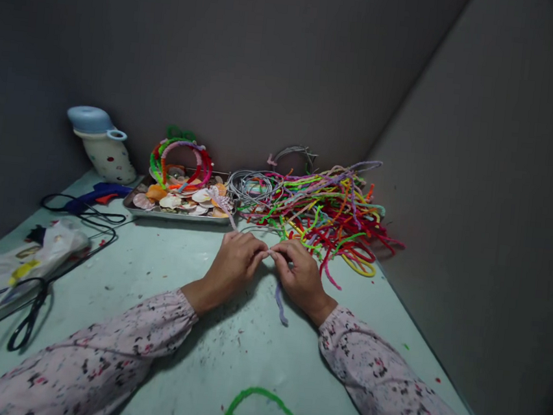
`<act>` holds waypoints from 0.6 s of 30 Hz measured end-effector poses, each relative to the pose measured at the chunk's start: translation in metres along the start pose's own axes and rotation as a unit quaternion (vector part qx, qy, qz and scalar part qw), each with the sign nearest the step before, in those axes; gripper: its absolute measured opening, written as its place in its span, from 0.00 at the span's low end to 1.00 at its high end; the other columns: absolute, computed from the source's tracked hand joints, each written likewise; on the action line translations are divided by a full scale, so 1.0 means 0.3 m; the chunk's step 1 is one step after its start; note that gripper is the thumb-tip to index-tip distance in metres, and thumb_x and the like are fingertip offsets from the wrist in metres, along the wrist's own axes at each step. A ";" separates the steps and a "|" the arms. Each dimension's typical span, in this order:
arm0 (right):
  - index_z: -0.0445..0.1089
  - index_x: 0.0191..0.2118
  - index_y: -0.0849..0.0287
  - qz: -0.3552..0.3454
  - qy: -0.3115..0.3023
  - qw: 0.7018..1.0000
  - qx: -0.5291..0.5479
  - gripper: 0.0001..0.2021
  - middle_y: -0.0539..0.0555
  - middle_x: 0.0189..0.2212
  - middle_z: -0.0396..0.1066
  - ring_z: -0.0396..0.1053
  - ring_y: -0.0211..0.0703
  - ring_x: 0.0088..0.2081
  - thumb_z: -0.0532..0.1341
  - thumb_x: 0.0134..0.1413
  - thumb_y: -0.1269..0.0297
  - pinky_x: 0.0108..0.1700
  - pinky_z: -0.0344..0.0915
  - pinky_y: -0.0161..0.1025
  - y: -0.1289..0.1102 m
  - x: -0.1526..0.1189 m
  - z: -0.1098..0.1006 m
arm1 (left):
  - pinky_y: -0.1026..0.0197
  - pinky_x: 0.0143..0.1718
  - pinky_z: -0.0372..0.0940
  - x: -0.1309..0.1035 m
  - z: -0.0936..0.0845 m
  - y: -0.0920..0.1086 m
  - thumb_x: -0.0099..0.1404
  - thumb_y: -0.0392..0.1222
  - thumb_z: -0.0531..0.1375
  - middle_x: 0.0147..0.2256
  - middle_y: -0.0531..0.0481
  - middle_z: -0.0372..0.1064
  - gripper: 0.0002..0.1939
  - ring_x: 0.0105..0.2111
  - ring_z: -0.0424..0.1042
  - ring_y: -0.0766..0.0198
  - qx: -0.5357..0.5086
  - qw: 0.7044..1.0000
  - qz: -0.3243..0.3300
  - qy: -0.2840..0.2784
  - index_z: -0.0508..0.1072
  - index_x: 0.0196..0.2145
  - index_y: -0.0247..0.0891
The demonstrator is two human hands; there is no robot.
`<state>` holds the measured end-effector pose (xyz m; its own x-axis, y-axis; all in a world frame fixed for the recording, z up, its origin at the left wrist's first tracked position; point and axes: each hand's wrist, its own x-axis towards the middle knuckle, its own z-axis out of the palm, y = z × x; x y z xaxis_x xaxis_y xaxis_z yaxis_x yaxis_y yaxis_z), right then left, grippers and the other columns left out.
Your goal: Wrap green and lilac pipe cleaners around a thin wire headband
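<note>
My left hand [237, 261] and my right hand [300, 275] meet fingertip to fingertip above the middle of the table, both pinched closed. A thin pale lilac fuzzy stem runs between them. One length [229, 215] rises behind my left hand toward the shell tray, and a purple end [281, 306] hangs down beside my right hand. What exactly lies between the fingertips is too small to tell. Close behind my hands, a tangled heap of colourful fuzzy stems [335, 203] spreads over the table.
A metal tray [178, 215] holds shells and colourful wrapped rings. Coiled grey wire [251, 189] lies beside it. At the left are a bottle [106, 152], a blue tool [96, 195], black cables and a plastic bag [57, 245]. A green fuzzy stem [263, 392] curves at the front edge.
</note>
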<state>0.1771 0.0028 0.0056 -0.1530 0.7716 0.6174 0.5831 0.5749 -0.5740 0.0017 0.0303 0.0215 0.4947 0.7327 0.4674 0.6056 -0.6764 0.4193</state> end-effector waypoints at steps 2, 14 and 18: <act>0.70 0.39 0.55 0.001 0.002 1.000 -0.002 0.05 0.55 0.37 0.71 0.68 0.44 0.41 0.57 0.62 0.68 0.45 0.66 0.43 0.004 0.003 -0.001 | 0.53 0.44 0.56 0.009 0.004 -0.004 0.69 0.43 0.54 0.33 0.50 0.71 0.09 0.37 0.68 0.60 -0.005 1.000 -0.001 -0.009 0.72 0.36 0.39; 0.69 0.41 0.57 -0.011 -0.012 1.000 -0.009 0.05 0.54 0.36 0.70 0.68 0.43 0.41 0.57 0.62 0.70 0.44 0.66 0.41 0.014 0.005 0.000 | 0.53 0.45 0.57 0.011 -0.004 -0.006 0.71 0.41 0.50 0.34 0.49 0.70 0.11 0.38 0.67 0.59 -0.071 0.995 -0.040 -0.062 0.72 0.37 0.38; 0.70 0.41 0.57 -0.007 -0.008 1.000 -0.009 0.05 0.54 0.36 0.70 0.68 0.42 0.41 0.57 0.62 0.70 0.44 0.66 0.40 0.014 0.006 0.002 | 0.53 0.46 0.56 0.009 0.002 -0.011 0.71 0.40 0.49 0.35 0.48 0.70 0.12 0.38 0.67 0.59 -0.070 0.995 -0.035 -0.057 0.72 0.37 0.38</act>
<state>0.1788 0.0067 0.0040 -0.1747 0.7680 0.6162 0.5956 0.5808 -0.5550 0.0016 0.0346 0.0209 0.5268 0.7772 0.3441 0.5526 -0.6208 0.5561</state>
